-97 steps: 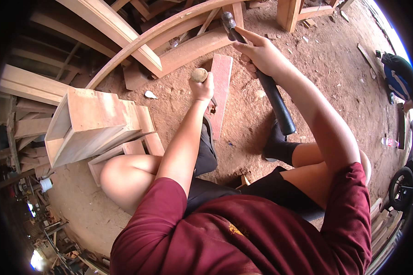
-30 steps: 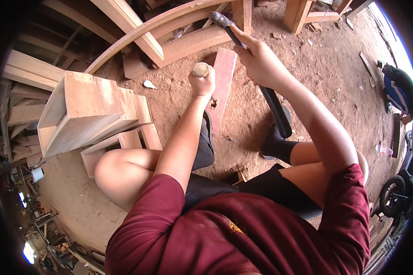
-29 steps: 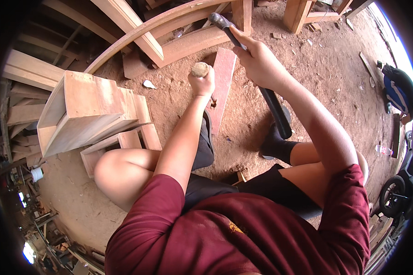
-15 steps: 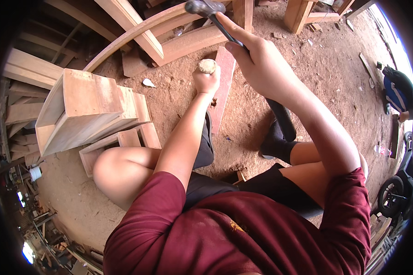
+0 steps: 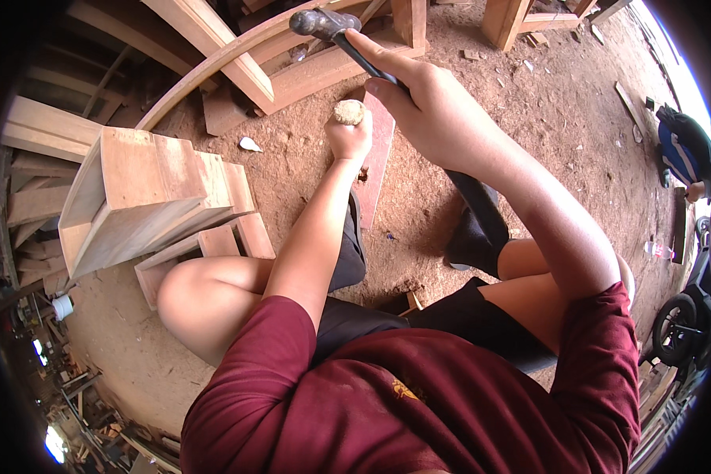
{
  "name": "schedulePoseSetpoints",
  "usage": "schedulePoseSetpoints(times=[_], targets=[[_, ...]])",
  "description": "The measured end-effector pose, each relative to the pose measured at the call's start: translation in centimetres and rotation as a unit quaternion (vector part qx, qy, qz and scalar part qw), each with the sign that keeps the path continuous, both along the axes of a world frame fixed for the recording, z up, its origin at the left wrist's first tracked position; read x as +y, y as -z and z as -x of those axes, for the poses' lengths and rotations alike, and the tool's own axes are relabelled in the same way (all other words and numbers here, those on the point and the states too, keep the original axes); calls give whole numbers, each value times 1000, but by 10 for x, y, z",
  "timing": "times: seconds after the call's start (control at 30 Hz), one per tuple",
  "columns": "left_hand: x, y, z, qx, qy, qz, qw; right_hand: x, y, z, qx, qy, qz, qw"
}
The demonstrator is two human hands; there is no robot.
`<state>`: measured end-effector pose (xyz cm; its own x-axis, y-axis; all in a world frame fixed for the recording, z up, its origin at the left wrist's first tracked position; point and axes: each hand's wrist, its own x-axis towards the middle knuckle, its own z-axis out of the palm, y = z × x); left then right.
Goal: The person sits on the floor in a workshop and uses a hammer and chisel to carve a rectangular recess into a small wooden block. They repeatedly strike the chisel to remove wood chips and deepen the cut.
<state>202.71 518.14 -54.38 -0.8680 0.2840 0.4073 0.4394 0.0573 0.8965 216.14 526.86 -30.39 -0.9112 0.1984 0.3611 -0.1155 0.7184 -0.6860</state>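
My left hand [image 5: 350,144] is closed around an upright chisel [image 5: 349,112]. Only the battered, round end of its wooden handle shows; the blade is hidden beneath the fist. Under and beside that hand lies a reddish wooden board [image 5: 379,162] on the ground, with a dark, rough hole in it just below the wrist. My right hand [image 5: 438,118] grips a hammer [image 5: 324,25] by its dark shaft, index finger stretched along it toward the metal head. The hammer is raised, its head apart from the chisel handle and farther off to the upper left.
Stepped wooden furniture pieces [image 5: 154,178] stand at my left. Beyond my hands is a curved wooden frame [image 5: 308,83]. Small chips and a white scrap [image 5: 250,144] dot the dirt floor. At the right are a plastic bottle [image 5: 658,250], a motorbike wheel [image 5: 675,328] and a blue-and-black bag [image 5: 682,150].
My right hand and the hammer have swung somewhat left. My left hand stays closed on the chisel over the board, and the whole view has shifted slightly.
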Motion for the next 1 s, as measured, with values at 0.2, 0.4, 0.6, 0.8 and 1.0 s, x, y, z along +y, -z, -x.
schedulePoseSetpoints(times=[0.2, 0.4, 0.6, 0.8, 1.0], targets=[[2, 5, -1, -12, 18, 49, 999, -3, -13, -2, -4, 11, -7, 1000], [5, -6, -6, -4, 35, 32, 999, 2, -7, -14, -123, 31, -21, 992], [-1, -11, -14, 33, 21, 73, 997, 1, 46, -1, -254, 3, -109, 961], [-4, -4, -13, -69, 73, 78, 992, -7, 55, -8, -262, -25, -78, 962], [-10, -13, -17, -29, 49, 62, 996, -12, 45, -8, -119, 16, 22, 993]])
